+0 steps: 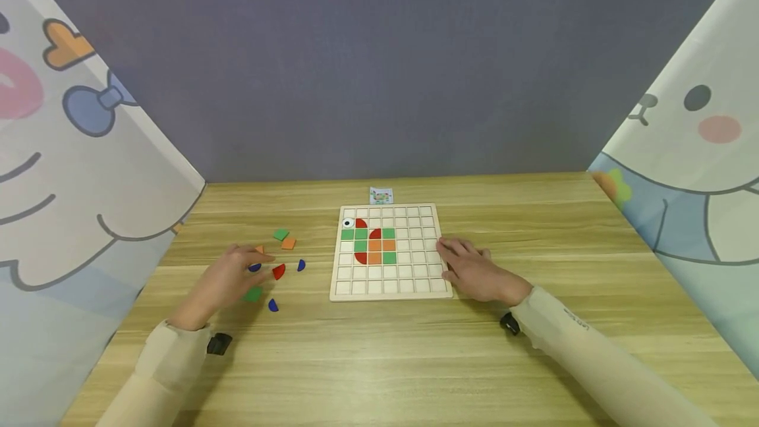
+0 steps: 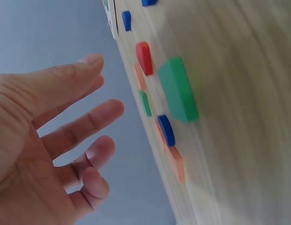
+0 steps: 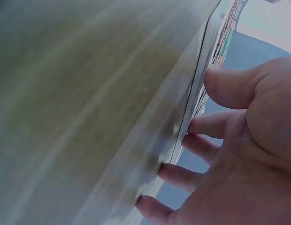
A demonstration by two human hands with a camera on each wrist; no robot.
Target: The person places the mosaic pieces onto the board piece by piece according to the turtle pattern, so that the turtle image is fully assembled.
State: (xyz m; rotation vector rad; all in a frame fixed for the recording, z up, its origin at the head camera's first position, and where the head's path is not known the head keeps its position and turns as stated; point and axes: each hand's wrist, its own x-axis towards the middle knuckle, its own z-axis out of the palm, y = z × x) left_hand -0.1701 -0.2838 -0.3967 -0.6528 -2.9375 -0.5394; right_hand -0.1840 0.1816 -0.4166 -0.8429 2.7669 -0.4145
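Observation:
My left hand hovers over loose tiles left of the board, thumb and fingers apart with nothing between them. Near its fingertips lie a red quarter-round tile, a green square tile and a blue half-round tile by orange tiles. At the right edge of a wooden grid board, my right hand touches the rim with extended fingers. On the board sit green, orange and red tiles and a white eye disc, grouped at the left and middle.
A small picture card lies behind the board. More loose tiles are a green square, an orange square and blue half-rounds. A dark partition stands behind the wooden table, with printed cloths at both sides.

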